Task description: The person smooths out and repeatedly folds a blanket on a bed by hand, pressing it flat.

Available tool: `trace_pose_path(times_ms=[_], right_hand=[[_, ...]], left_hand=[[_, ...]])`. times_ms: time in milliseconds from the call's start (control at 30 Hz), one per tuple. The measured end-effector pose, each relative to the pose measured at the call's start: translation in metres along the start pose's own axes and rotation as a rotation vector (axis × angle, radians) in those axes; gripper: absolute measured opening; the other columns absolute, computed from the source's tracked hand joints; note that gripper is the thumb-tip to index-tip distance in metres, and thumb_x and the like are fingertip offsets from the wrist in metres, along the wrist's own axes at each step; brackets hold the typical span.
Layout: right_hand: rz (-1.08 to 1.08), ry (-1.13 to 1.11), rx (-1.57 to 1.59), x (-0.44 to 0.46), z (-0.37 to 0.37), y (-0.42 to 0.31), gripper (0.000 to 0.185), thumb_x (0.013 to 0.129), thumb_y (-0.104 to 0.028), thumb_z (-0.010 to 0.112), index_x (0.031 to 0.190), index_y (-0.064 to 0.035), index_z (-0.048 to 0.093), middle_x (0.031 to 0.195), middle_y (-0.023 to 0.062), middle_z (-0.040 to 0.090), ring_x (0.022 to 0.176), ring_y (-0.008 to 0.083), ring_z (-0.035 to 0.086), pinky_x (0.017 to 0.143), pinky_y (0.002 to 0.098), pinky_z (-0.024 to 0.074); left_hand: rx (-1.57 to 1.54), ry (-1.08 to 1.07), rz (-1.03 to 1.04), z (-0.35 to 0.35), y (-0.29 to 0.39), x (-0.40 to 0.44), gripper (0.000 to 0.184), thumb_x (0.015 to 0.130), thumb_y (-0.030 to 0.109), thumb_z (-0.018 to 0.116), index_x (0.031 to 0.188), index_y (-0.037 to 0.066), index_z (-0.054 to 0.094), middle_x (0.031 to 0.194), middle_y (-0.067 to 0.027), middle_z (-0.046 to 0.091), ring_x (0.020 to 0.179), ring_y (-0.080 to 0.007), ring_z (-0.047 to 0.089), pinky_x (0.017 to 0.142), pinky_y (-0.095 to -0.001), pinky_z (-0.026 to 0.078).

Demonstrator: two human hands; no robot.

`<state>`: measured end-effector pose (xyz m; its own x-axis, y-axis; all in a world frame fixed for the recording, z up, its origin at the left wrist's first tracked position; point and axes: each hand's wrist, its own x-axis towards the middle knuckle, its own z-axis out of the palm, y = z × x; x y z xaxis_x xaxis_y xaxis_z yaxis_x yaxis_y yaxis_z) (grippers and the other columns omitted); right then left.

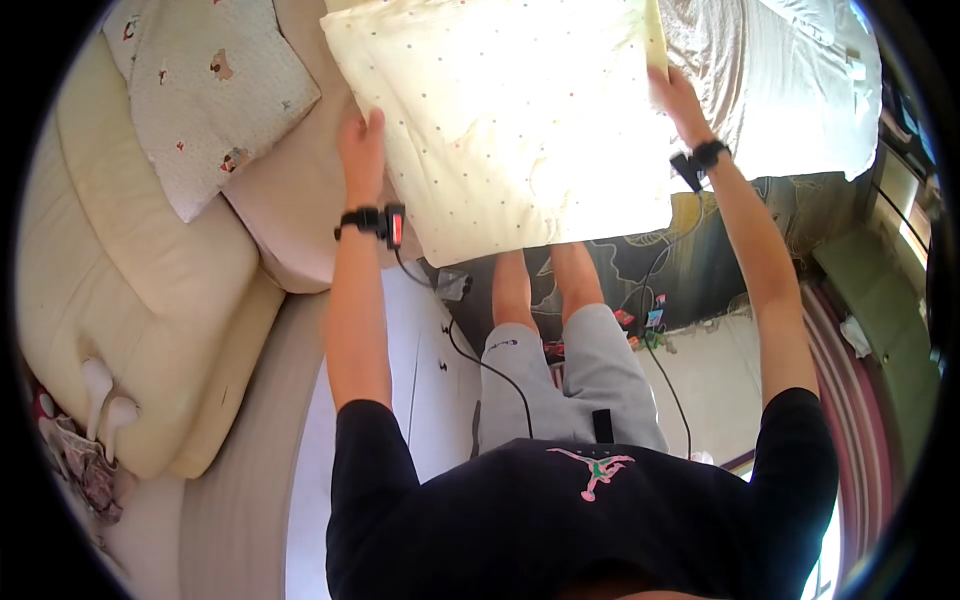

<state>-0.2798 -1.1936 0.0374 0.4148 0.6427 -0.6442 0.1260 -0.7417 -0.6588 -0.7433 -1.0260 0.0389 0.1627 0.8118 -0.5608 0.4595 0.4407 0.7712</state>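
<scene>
A pale yellow cloth (520, 120) with small dots is spread out between my two hands, in front of my legs. My left hand (362, 150) grips its left edge, the thumb pointing up on the near side and the other fingers mostly hidden. On the right, my right hand (680, 100) holds the cloth's right edge near the top, partly washed out by glare. The lower edge of the cloth hangs just above my knees, with slight folds. Each wrist wears a black strap with a small device and a cable.
A cream sofa (150, 290) stands on the left, with a patterned white pillow (205, 95) on it. White bedding (800, 110) lies at the upper right. Below are a dark patterned mat (700, 265) and small colourful items (655, 315). Cables hang beside my legs.
</scene>
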Motion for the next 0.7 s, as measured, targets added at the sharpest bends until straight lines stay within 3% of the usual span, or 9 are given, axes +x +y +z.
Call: trace_pose_path(times_ms=[167, 267, 400, 533, 700], right_hand=[[0.093, -0.085, -0.044, -0.104, -0.004, 0.079, 0.051, 0.094, -0.035, 0.06, 0.127, 0.0029, 0.054, 0.106, 0.0094, 0.064, 0.094, 0.015, 0.059, 0.084, 0.0299, 0.0478], [0.096, -0.157, 0.011, -0.15, 0.003, 0.11, 0.05, 0.093, -0.034, 0.064, 0.127, 0.0013, 0.054, 0.11, 0.0087, 0.063, 0.1, 0.0151, 0.057, 0.089, 0.0311, 0.046], [0.109, -0.245, -0.061, -0.165, -0.001, 0.154, 0.043, 0.093, -0.032, 0.065, 0.121, 0.0006, 0.058, 0.106, 0.0047, 0.064, 0.098, 0.0133, 0.056, 0.088, 0.0307, 0.0451], [0.204, -0.213, 0.189, -0.163, -0.002, 0.18, 0.035, 0.098, -0.029, 0.059, 0.118, -0.0001, 0.06, 0.099, -0.0024, 0.062, 0.09, 0.0074, 0.053, 0.081, 0.026, 0.0438], [0.123, -0.071, 0.191, -0.179, 0.01, 0.183, 0.034, 0.098, -0.028, 0.059, 0.116, 0.0002, 0.06, 0.098, -0.0022, 0.061, 0.089, 0.0072, 0.054, 0.079, 0.0251, 0.0446]], left_hand=[[-0.133, -0.095, -0.012, 0.006, -0.041, -0.112, 0.038, 0.096, 0.023, 0.06, 0.122, -0.004, 0.055, 0.112, -0.0096, 0.065, 0.097, -0.0137, 0.061, 0.087, -0.028, 0.046], [-0.255, -0.108, -0.181, 0.01, -0.083, -0.149, 0.037, 0.096, 0.022, 0.061, 0.122, -0.004, 0.056, 0.111, -0.0075, 0.066, 0.097, -0.012, 0.061, 0.088, -0.0271, 0.046], [-0.215, -0.115, -0.274, 0.01, -0.107, -0.176, 0.032, 0.097, 0.025, 0.06, 0.113, -0.003, 0.061, 0.106, -0.0048, 0.067, 0.093, -0.0092, 0.059, 0.085, -0.0238, 0.045], [-0.139, -0.066, -0.326, 0.001, -0.116, -0.183, 0.03, 0.099, 0.027, 0.057, 0.101, -0.002, 0.066, 0.097, -0.0006, 0.067, 0.086, -0.0078, 0.056, 0.08, -0.0233, 0.044], [-0.214, -0.026, -0.261, 0.008, -0.124, -0.195, 0.024, 0.098, 0.018, 0.058, 0.11, -0.002, 0.061, 0.098, -0.0009, 0.066, 0.088, -0.0083, 0.056, 0.08, -0.0248, 0.044]])
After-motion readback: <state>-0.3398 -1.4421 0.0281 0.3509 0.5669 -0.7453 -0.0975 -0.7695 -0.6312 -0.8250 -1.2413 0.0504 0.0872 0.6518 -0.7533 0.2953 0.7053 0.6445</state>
